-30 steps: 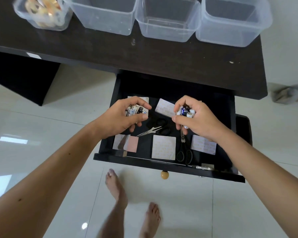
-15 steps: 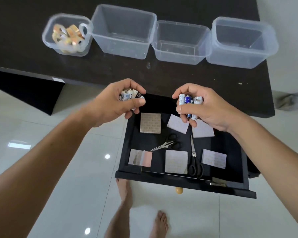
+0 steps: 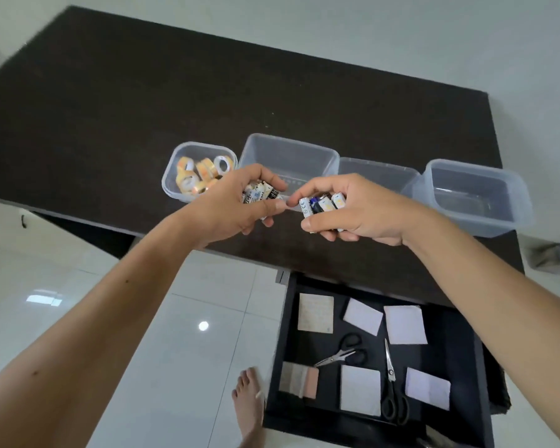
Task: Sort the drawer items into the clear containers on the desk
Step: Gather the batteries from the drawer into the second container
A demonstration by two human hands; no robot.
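My left hand [image 3: 230,208] grips a bunch of batteries [image 3: 259,194], and my right hand [image 3: 353,211] grips another bunch of batteries [image 3: 320,203]. Both hands hover side by side at the front rim of the second clear container [image 3: 288,156], which looks empty. Left of it a small container [image 3: 175,182] holds several tape rolls [image 3: 201,173]. Two more clear containers [image 3: 379,171] [image 3: 479,202] stand to the right. The open drawer [image 3: 463,367] below holds several paper pads [image 3: 316,313] and two pairs of scissors [image 3: 346,350] [image 3: 392,383].
The containers stand in a row near the front edge of the dark desk [image 3: 207,92]. White tiled floor [image 3: 175,350] lies below, with my bare foot [image 3: 249,405] beside the drawer. A crumpled cloth [image 3: 553,257] lies on the floor at the far right.
Both hands have lifted out of the drawer with their batteries and moved up over the desk to the second container. My view has tilted up toward the desk.
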